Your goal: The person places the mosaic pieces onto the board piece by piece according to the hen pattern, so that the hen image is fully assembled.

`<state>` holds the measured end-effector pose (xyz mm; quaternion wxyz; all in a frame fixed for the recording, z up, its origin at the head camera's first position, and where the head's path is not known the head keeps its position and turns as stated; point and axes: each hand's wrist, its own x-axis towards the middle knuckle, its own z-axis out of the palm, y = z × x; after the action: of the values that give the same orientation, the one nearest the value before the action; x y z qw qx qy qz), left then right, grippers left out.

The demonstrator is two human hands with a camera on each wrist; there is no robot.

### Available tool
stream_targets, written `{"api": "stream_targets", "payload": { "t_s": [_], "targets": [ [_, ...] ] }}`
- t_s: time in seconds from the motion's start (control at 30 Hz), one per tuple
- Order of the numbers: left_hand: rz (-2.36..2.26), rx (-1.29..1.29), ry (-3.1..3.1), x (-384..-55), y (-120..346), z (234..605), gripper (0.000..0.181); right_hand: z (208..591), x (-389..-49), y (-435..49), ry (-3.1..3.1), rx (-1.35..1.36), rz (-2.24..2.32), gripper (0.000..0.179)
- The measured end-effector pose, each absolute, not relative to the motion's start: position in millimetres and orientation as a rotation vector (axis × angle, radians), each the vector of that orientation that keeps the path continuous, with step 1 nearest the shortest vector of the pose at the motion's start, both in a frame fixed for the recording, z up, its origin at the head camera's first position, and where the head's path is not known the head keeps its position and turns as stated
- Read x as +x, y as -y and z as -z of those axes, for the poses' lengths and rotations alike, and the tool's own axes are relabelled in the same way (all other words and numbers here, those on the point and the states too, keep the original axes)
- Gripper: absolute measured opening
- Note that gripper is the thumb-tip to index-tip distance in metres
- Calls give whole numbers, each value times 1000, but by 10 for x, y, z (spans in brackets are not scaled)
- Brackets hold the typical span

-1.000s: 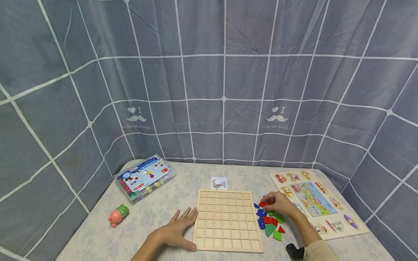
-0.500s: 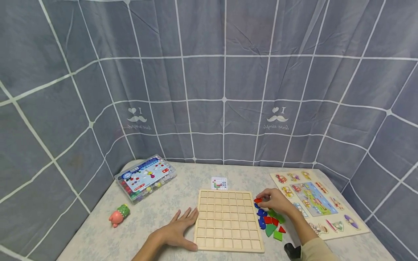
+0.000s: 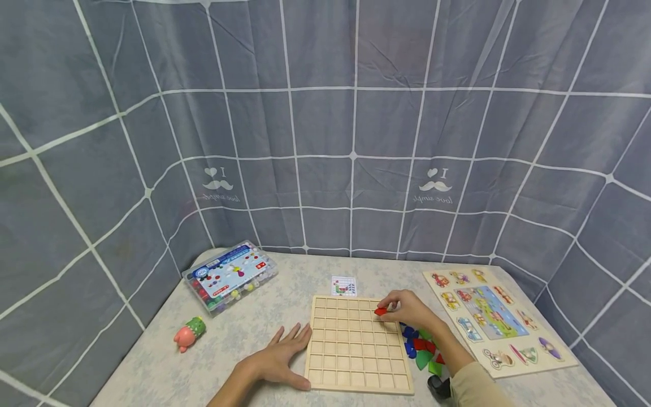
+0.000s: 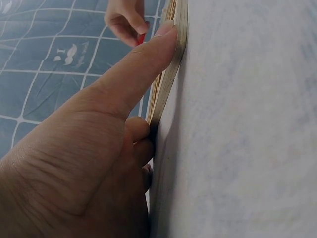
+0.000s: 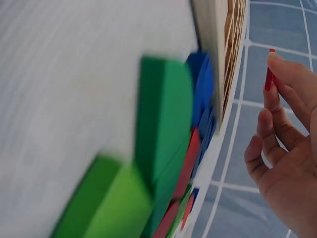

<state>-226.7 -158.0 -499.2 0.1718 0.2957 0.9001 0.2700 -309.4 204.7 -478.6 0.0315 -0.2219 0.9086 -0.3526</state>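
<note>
Between thumb and fingers, my right hand point(image 3: 409, 311) pinches a small flat red block point(image 3: 380, 311) over the upper right part of a wooden grid board point(image 3: 356, 346). Seen edge-on in the right wrist view, the red block point(image 5: 269, 74) is thin, and its exact outline is hard to tell. My left hand point(image 3: 274, 360) lies with spread fingers at the board's left side, its thumb point(image 4: 143, 64) touching the edge. Right of the board lie loose blue blocks point(image 3: 409, 349), red blocks point(image 3: 423, 344) and green blocks point(image 3: 423, 359), partly hidden by my right arm.
A small printed pattern card point(image 3: 344, 286) lies behind the board. At the right is a picture puzzle board point(image 3: 534, 316); at the left, a clear case of beads point(image 3: 231, 277) and a pink-and-green toy point(image 3: 190, 333). A black object point(image 3: 438, 387) sits by the right sleeve.
My right hand has picked the red block from the loose pile and carried it left, over the grid board. The left hand stays at the board's edge.
</note>
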Motion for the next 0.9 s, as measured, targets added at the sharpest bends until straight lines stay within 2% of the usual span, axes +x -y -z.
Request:
{"api": "stream_targets", "payload": {
  "t_s": [0.53, 0.9],
  "targets": [
    [-766, 829, -2563, -2265, 1591, 5026, 111, 4701, -3221, -1530, -2729, -993, 1009, 15],
    [-755, 841, -2567, -2265, 1586, 5034, 110, 4687, -3282, -1171, -2688, -1041, 926, 16]
  ]
}}
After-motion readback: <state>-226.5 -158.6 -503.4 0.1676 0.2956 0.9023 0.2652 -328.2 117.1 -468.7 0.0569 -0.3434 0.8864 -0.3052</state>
